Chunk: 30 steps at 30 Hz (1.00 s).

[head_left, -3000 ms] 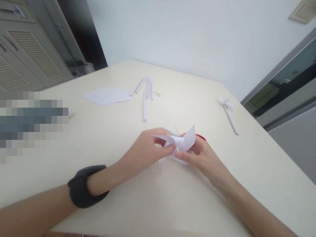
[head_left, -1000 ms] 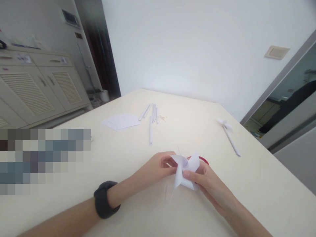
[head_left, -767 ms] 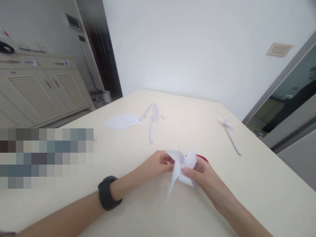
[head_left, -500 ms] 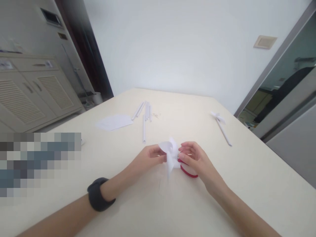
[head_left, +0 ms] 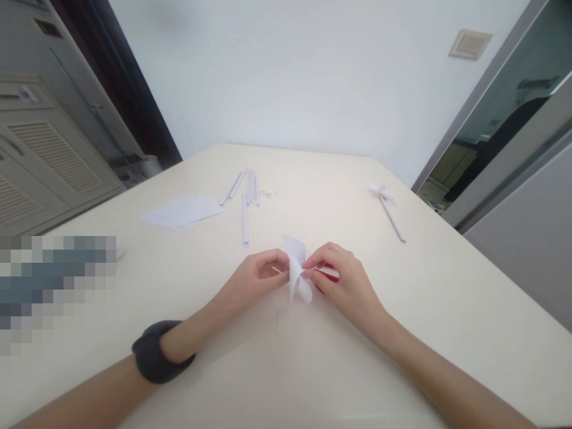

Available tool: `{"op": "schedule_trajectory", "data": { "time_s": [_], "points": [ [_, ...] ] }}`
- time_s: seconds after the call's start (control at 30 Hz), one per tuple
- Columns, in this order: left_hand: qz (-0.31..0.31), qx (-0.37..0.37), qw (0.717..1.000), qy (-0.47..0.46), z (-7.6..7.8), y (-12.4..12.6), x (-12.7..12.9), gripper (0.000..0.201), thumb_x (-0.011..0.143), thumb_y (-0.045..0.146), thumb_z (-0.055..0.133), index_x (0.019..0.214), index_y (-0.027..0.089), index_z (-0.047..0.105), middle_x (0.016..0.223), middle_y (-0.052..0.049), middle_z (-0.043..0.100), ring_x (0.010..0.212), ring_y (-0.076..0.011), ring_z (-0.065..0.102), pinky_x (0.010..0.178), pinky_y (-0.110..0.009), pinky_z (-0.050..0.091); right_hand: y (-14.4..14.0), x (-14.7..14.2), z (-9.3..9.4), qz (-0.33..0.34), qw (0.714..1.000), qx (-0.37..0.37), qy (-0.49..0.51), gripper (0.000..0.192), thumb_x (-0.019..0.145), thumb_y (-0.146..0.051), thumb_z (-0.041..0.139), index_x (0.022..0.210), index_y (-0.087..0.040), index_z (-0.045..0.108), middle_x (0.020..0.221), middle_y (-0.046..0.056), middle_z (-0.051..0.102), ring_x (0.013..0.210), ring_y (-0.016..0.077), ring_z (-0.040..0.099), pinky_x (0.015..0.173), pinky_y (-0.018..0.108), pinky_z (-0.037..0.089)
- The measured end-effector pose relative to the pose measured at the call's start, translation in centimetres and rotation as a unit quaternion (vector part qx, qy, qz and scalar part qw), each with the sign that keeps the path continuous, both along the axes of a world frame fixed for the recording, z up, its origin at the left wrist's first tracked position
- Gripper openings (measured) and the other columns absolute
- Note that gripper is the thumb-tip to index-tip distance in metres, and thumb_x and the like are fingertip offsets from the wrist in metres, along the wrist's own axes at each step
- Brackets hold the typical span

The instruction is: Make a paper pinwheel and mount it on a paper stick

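A folded white paper pinwheel head (head_left: 295, 271) stands edge-on between my two hands, just above the cream table (head_left: 447, 310). My left hand (head_left: 257, 279) pinches it from the left; a dark band sits on that wrist. From the right, my right hand (head_left: 342, 279) pinches the same paper at its centre with its fingertips. A red object (head_left: 328, 275) lies partly hidden under my right hand.
Several rolled white paper sticks (head_left: 248, 189) and a stack of paper sheets (head_left: 181, 211) lie at the back left. A finished pinwheel on a stick (head_left: 386, 205) lies at the back right. A cabinet (head_left: 40, 167) stands left; a glass door frame stands right.
The paper pinwheel head has been turned from lying broad and flat between my hands to standing edge-on. Both hands stayed on it. The camera view shifted.
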<state>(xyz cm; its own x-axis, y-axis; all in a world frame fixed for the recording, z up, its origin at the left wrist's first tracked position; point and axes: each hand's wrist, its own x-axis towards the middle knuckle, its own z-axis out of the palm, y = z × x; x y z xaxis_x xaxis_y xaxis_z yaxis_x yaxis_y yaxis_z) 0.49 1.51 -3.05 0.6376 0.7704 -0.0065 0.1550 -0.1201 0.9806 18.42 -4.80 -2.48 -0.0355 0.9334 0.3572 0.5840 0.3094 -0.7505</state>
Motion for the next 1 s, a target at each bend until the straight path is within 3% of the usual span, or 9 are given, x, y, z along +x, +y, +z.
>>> {"op": "schedule_trajectory", "data": {
  "time_s": [0.2, 0.57, 0.7, 0.9, 1.0],
  "points": [
    [0.014, 0.124, 0.992, 0.024, 0.6, -0.5, 0.0, 0.011, 0.081, 0.018, 0.055, 0.088, 0.018, 0.063, 0.093, -0.003, 0.063, 0.083, -0.017, 0.058, 0.08, -0.031, 0.044, -0.5, -0.1, 0.2, 0.002, 0.999, 0.011, -0.033, 0.007, 0.083, -0.017, 0.058, 0.079, -0.023, 0.06, 0.083, -0.002, 0.058, 0.079, 0.0137, 0.054, 0.078, 0.032, 0.043],
    [0.033, 0.159, 0.986, 0.034, 1.4, -1.3, -0.2, 0.016, 0.083, 0.028, 0.055, 0.086, 0.018, 0.066, 0.085, -0.003, 0.065, 0.078, -0.0166, 0.057, 0.075, -0.029, 0.045, -0.9, -0.4, 0.5, 0.0, 1.0, 0.018, -0.022, 0.009, 0.083, -0.016, 0.057, 0.076, -0.022, 0.056, 0.08, -0.003, 0.059, 0.079, 0.0136, 0.053, 0.078, 0.032, 0.042],
    [0.03, 0.119, 0.992, 0.034, 2.0, -1.4, 0.0, 0.015, 0.08, 0.027, 0.058, 0.084, 0.018, 0.069, 0.085, -0.004, 0.066, 0.08, -0.0184, 0.059, 0.076, -0.029, 0.045, -1.1, -0.6, 0.7, -0.01, 1.0, 0.001, -0.016, 0.009, 0.084, -0.021, 0.057, 0.075, -0.022, 0.055, 0.077, -0.001, 0.057, 0.077, 0.0148, 0.052, 0.074, 0.032, 0.045],
    [0.016, -0.03, 0.999, -0.015, 1.1, -1.1, 0.2, 0.015, 0.076, 0.029, 0.062, 0.086, 0.019, 0.067, 0.085, -0.002, 0.068, 0.082, -0.0209, 0.061, 0.074, -0.028, 0.047, -1.3, -0.6, 1.1, -0.018, 0.999, 0.025, -0.04, 0.014, 0.084, -0.024, 0.059, 0.071, -0.021, 0.055, 0.075, -0.001, 0.058, 0.076, 0.0155, 0.052, 0.075, 0.033, 0.042],
    [-0.007, -0.03, 0.999, -0.034, 1.0, -1.0, 0.1, 0.009, 0.076, 0.026, 0.06, 0.079, 0.019, 0.065, 0.078, 0.001, 0.065, 0.077, -0.0186, 0.059, 0.067, -0.024, 0.044, -1.3, -0.3, 1.6, -0.017, 0.998, 0.047, -0.039, 0.012, 0.085, -0.023, 0.057, 0.074, -0.021, 0.057, 0.077, -0.001, 0.059, 0.075, 0.0143, 0.053, 0.076, 0.033, 0.039]
  ]
}}
